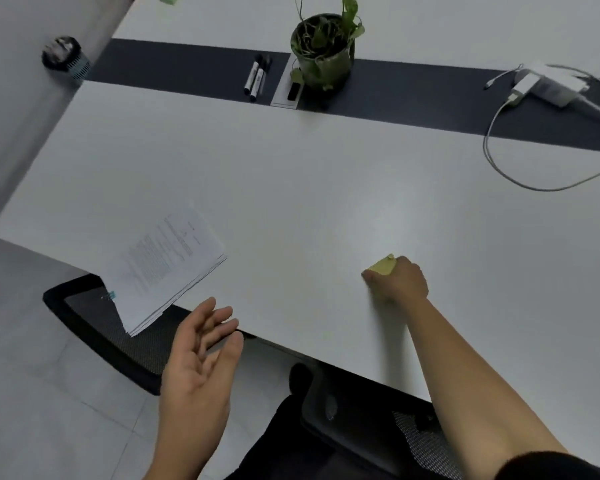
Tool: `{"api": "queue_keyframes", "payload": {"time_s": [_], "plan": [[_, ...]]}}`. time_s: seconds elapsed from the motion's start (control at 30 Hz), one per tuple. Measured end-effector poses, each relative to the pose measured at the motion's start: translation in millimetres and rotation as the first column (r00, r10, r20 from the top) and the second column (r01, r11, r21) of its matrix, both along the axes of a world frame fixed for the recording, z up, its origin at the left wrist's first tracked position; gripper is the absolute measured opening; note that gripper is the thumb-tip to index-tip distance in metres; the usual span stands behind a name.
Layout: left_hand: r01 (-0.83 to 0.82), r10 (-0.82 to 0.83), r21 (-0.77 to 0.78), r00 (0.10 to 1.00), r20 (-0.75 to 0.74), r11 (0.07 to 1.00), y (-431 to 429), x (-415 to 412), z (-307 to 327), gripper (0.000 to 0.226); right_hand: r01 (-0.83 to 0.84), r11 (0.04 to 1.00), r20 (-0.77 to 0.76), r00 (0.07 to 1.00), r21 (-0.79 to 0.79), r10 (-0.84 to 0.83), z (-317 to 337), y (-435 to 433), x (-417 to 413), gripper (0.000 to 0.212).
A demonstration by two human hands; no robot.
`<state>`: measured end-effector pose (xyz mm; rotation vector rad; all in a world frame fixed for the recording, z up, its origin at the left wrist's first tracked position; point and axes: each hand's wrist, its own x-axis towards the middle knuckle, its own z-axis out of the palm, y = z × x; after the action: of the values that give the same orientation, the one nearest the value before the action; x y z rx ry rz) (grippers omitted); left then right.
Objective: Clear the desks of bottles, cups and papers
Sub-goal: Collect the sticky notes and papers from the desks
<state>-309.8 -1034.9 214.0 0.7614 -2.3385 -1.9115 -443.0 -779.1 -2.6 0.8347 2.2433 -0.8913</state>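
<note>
A stack of printed papers (168, 265) lies at the near left edge of the white desk (291, 188), its lower corner overhanging the edge. My left hand (201, 358) is held palm up with fingers spread, just off the desk's edge and right of the papers, touching nothing. My right hand (399, 280) rests on the desk with its fingers curled, pinching a small yellow sticky note (381, 265).
A potted plant (324, 51), two markers (256, 77) and a black eraser (293, 91) sit on the dark centre strip. White chargers with a looping cable (548, 86) lie at far right. A black chair (118, 334) stands under the papers; a bin (65, 57) at left.
</note>
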Motion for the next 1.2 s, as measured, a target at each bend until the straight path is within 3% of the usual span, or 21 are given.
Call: {"api": "queue_keyframes", "payload": {"time_s": [0.13, 0.3, 0.4, 0.57, 0.7, 0.77, 0.83, 0.9, 0.97, 1.1, 1.2], "plan": [[0.023, -0.024, -0.027, 0.999, -0.029, 0.999, -10, -2, 12, 0.046, 0.016, 0.979, -0.118, 0.992, -0.203, -0.041, 16, -33, 31, 0.062], [0.030, -0.035, -0.079, 0.997, -0.064, 0.996, -47, -14, 15, 0.045, 0.156, 0.826, -0.126, 0.957, -0.542, -0.263, 53, -91, 66, 0.013], [0.056, -0.064, -0.110, 0.996, -0.069, 0.992, -81, -29, 5, 0.045, 0.205, 0.735, -0.110, 0.928, -0.646, -0.355, 76, -117, 75, 0.009], [0.208, -0.206, -0.347, 0.978, 0.043, 0.915, -184, -95, -59, 0.050, 0.286, 0.724, -0.159, 0.863, -0.628, -0.479, 96, -160, 71, 0.010], [0.446, -0.279, -0.535, 0.888, 0.366, 0.718, -282, -165, -141, 0.076, 0.353, 0.774, -0.216, 0.825, -0.526, -0.522, 105, -204, 70, 0.011], [0.493, -0.205, -0.513, 0.831, 0.517, 0.703, -321, -192, -173, 0.096, 0.373, 0.793, -0.215, 0.827, -0.482, -0.520, 105, -229, 70, 0.011], [0.410, -0.048, -0.455, 0.782, 0.621, 0.791, -348, -206, -193, 0.112, 0.398, 0.798, -0.208, 0.823, -0.452, -0.528, 101, -256, 68, 0.010], [0.196, 0.135, -0.402, 0.738, 0.661, 0.894, -363, -205, -207, 0.122, 0.414, 0.800, -0.201, 0.821, -0.434, -0.535, 99, -285, 67, 0.009], [-0.022, 0.255, -0.346, 0.720, 0.645, 0.938, -367, -192, -220, 0.128, 0.418, 0.803, -0.186, 0.828, -0.425, -0.529, 96, -312, 64, 0.008], [-0.410, 0.437, -0.189, 0.678, 0.592, 0.892, -362, -158, -240, 0.126, 0.362, 0.839, -0.180, 0.869, -0.405, -0.461, 93, -352, 55, 0.006], [-0.537, 0.484, -0.070, 0.689, 0.540, 0.841, -355, -146, -240, 0.114, 0.314, 0.862, -0.199, 0.888, -0.399, -0.416, 93, -366, 44, 0.007]]}}
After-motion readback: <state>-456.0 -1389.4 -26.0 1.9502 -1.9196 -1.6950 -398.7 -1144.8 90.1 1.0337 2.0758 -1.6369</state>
